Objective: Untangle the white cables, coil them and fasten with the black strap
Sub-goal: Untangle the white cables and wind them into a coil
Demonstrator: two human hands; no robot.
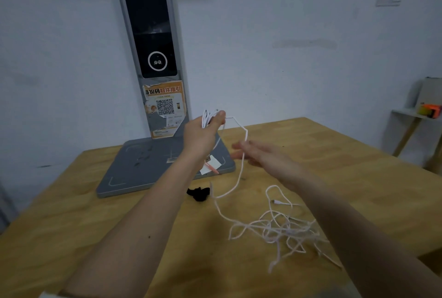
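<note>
The left hand (203,135) is raised above the far middle of the wooden table (95,238), its fingers curled shut around a small bundle of white cable loops (207,116), thumb tip pressed on top. From that bundle one strand of the white cable (242,161) runs right, bends down past the right hand (265,159) and drops to the tabletop. The right hand is blurred, its fingers stretched out and slightly apart with the strand crossing them (whether they pinch it, I cannot tell). The rest of the white cables lie in a loose tangle (282,228) on the near right of the table, a connector end showing at its far edge. The black strap (199,193) lies crumpled on the wood between the forearms, just beside the near edge of a grey scanner base (134,168), whose upright column carries an orange QR-code sticker (165,106).
</note>
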